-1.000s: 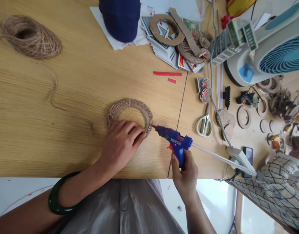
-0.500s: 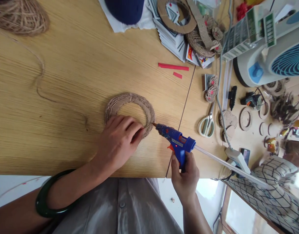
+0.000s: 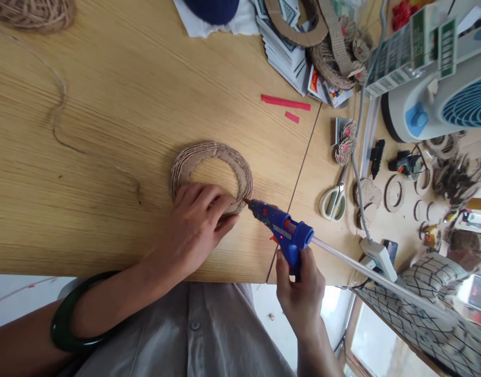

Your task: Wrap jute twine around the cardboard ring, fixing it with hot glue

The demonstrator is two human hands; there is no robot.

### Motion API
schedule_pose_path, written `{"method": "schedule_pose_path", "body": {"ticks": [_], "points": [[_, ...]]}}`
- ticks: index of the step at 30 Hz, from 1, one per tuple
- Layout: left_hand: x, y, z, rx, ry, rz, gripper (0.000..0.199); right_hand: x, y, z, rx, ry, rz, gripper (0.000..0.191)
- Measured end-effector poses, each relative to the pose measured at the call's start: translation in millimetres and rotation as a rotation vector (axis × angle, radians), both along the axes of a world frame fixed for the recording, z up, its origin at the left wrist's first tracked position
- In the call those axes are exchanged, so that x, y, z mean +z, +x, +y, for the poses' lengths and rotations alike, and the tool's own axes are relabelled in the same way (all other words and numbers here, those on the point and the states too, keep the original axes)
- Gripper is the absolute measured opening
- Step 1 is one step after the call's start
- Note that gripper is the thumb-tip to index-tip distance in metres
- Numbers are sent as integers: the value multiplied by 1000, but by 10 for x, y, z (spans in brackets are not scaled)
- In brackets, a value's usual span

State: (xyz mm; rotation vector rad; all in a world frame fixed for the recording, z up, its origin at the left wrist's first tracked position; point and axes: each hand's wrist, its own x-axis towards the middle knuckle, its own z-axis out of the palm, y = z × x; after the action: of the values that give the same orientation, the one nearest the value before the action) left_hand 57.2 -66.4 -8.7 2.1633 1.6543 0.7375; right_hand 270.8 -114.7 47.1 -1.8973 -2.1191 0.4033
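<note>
A cardboard ring (image 3: 246, 173) with cord-like layers around its rim lies on the wooden table (image 3: 118, 94). My left hand (image 3: 193, 222) grips its near side, fingers bent over the edge; the fingertips are partly hidden. In my right hand (image 3: 301, 283) is a blue glue gun (image 3: 281, 222), its handle wrapped by the fingers. The gun's nozzle tip touches or nearly touches the ring's right side, close to my left hand. A long clear glue stick sticks out of the gun's back.
Red strips (image 3: 286, 102), scissors (image 3: 333, 201) and playing cards (image 3: 283, 60) lie beyond and to the right. A cable (image 3: 358, 173) runs to a power strip (image 3: 381, 257). A fan (image 3: 421, 104) stands far right; twine (image 3: 36, 13) sits top left.
The view has shifted slightly. The glue gun's tip has moved a little inward over the ring's edge. My left thumb has come away from the fingers a little.
</note>
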Motion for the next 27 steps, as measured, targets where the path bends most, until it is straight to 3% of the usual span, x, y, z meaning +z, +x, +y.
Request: {"method": "schedule_pose_path", "body": {"ticks": [15,27], "points": [[-34,11,-2,12,38,2,16,42,33,63,51,81,-69,8],[-53,9,2,5,37,-9,17,139,84,159,112,19,-50,6]]}}
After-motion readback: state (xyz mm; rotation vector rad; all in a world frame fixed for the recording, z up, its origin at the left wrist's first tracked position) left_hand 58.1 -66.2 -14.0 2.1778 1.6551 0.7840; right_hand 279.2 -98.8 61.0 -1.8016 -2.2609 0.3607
